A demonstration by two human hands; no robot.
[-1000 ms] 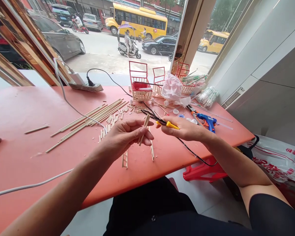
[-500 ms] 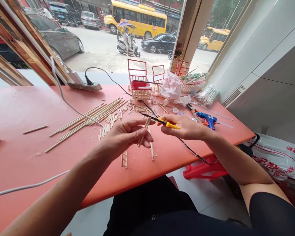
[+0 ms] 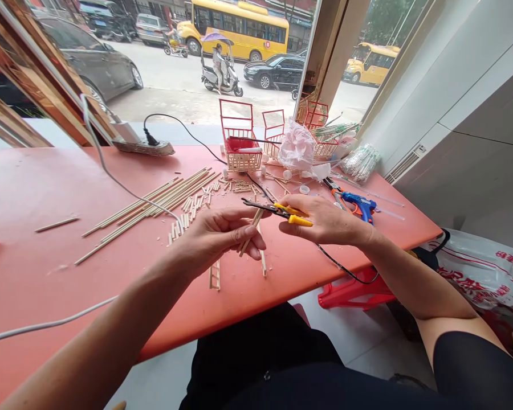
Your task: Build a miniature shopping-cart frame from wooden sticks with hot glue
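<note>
- Yellow handles (image 3: pixel 300 221) on the slim, black-nosed metal pliers (image 3: pixel 268 208) stand wider apart than they do half a second earlier, when they lie almost together; the sticks in the other hand keep nearly the same place.
- Those short, pale wooden sticks (image 3: pixel 257 216), at least two side by side, are held up over the reddish-pink, smooth-surfaced worktop (image 3: pixel 25 188), pinched between the thumb and fingers of the left hand (image 3: pixel 216 230).
- Seen from the right hand (image 3: pixel 325 219), the sticks lie to the left, just beyond the handles. Their long axis slants steeply, upper end leaning right; the pliers lie closer to level, so the two cross near the sticks' upper end. Whether metal touches wood there, I cannot tell. The left hand is nearer, since it holds the sticks itself.
- Left grip: thumb and fingers pressed together on the sticks, with the forearm rising from the lower left.
- Right grip: curled around the spread handles, back of the hand upward, elbow bent out to the right.
- Below the left hand, a narrow, ladder-like pale wooden frame (image 3: pixel 214 276) lies on the worktop. Short, pale cut wooden pieces (image 3: pixel 188 210) and long, thin, pale dowels (image 3: pixel 166 196) lie farther left; a blue plastic glue gun (image 3: pixel 363 206) rests beyond the right hand.
</note>
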